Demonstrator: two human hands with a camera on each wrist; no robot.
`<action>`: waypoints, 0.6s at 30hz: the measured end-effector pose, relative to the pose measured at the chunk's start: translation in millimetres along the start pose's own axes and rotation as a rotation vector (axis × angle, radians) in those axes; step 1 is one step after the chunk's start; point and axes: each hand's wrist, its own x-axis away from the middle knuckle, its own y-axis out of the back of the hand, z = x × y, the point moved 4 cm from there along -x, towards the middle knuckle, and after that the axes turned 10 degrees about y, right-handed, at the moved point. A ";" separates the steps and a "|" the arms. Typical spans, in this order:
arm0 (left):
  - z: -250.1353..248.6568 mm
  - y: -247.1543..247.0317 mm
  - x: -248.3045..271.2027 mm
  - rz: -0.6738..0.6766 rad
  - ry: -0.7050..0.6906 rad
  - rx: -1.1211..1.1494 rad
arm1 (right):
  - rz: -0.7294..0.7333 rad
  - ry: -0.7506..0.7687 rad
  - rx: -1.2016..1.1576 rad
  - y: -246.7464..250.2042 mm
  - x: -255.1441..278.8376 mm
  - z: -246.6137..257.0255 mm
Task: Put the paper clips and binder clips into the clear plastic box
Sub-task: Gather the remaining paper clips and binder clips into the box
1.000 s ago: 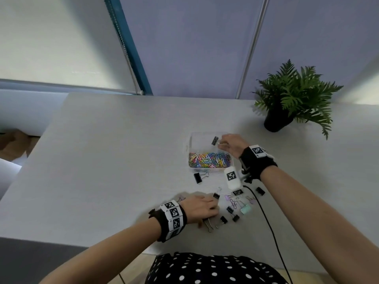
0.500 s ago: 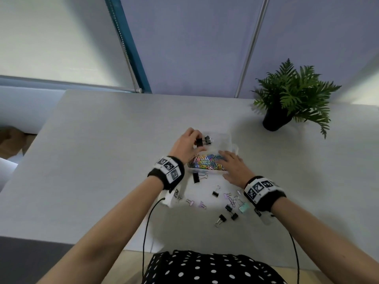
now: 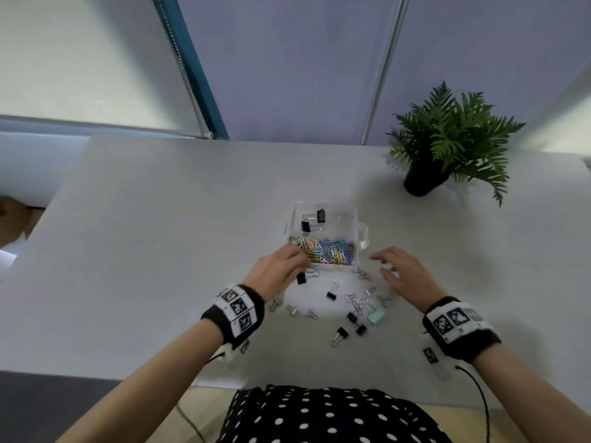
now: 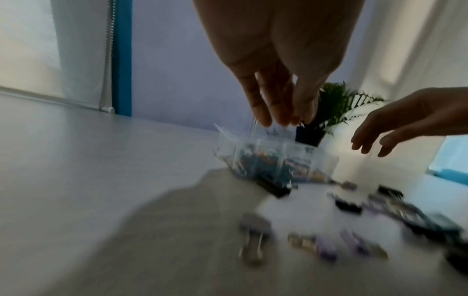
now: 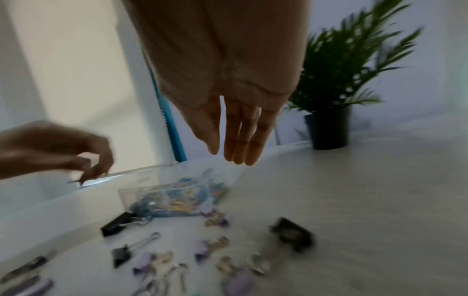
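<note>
The clear plastic box (image 3: 360, 232) stands mid-table, with coloured paper clips (image 3: 329, 252) in its near compartment and two black binder clips (image 3: 319, 215) in the far one. My left hand (image 3: 295, 259) hovers at the box's near-left corner, its fingers hanging loosely bunched (image 4: 278, 118), and I see nothing between them. My right hand (image 3: 382, 263) hovers just right of the box, fingers straight and spread (image 5: 235, 154), holding nothing. Several loose binder clips lie in front of the box: black ones (image 3: 332, 294), purple ones (image 3: 350, 297) and a mint one (image 3: 376, 314). Both wrist views are blurred.
A potted fern (image 3: 425, 177) stands at the back right of the grey table (image 3: 160, 251). Thin cables hang from both wristbands near the table's front edge. A window blind and a blue frame lie behind the table.
A second black binder clip now lies in the box where my left hand held one. That hand has drawn back to the box's near-left corner. My right hand has moved right, off the box.
</note>
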 end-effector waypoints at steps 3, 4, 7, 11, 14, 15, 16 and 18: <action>12.4 -14.6 22.8 0.173 0.132 -0.189 | 0.061 -0.189 0.021 9.5 26.4 -33.8; 14.3 -18.7 24.0 0.207 0.164 -0.237 | 0.136 -0.250 0.024 8.4 34.6 -39.9; 6.1 -26.8 20.4 0.258 0.190 -0.320 | 0.351 -0.315 0.074 -5.0 51.4 -34.9; -2.3 -38.8 12.2 0.286 0.235 -0.366 | 0.373 -0.183 0.204 -30.7 51.3 -0.1; -4.1 -45.0 11.1 0.303 0.284 -0.354 | 0.383 -0.083 0.261 -51.3 47.3 13.4; -4.8 -45.6 11.9 0.303 0.301 -0.341 | 0.380 -0.049 0.282 -55.8 46.1 16.0; -5.0 -46.1 12.9 0.304 0.316 -0.327 | 0.375 -0.023 0.287 -58.9 45.7 17.2; -5.1 -45.3 15.8 0.308 0.334 -0.290 | 0.359 0.005 0.254 -61.6 45.5 15.6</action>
